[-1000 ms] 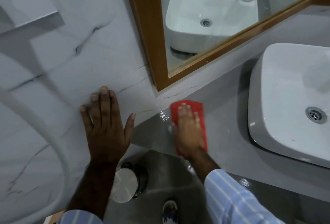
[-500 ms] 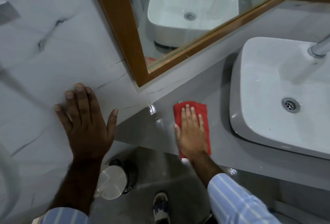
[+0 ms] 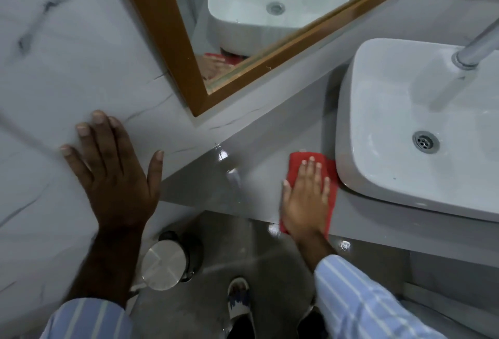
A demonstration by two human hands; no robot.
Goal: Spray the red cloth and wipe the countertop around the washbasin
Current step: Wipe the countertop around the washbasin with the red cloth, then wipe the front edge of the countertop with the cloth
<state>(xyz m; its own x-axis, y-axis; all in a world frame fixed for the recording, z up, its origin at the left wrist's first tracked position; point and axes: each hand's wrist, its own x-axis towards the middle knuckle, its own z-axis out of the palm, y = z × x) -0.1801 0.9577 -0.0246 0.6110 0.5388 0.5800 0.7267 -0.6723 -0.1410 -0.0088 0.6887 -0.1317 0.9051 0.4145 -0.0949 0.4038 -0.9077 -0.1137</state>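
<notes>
The red cloth point(image 3: 297, 163) lies flat on the grey countertop point(image 3: 253, 165), its right edge touching the base of the white washbasin point(image 3: 378, 155). My right hand point(image 3: 306, 198) presses down on the cloth with fingers spread, covering most of it. My left hand point(image 3: 113, 174) rests flat and open against the marble wall point(image 3: 67, 68) to the left, holding nothing. The counter left of the cloth shines wet. No spray bottle is in view.
A wood-framed mirror point(image 3: 172, 41) hangs above the counter and reflects the basin and cloth. A chrome tap point(image 3: 478, 47) reaches over the basin. Below the counter's front edge stand a steel-lidded bin point(image 3: 162, 265) and my foot point(image 3: 239, 301) on the grey floor.
My right hand has slid the red cloth rightward along the counter until it meets the washbasin's base. My left hand stays on the wall.
</notes>
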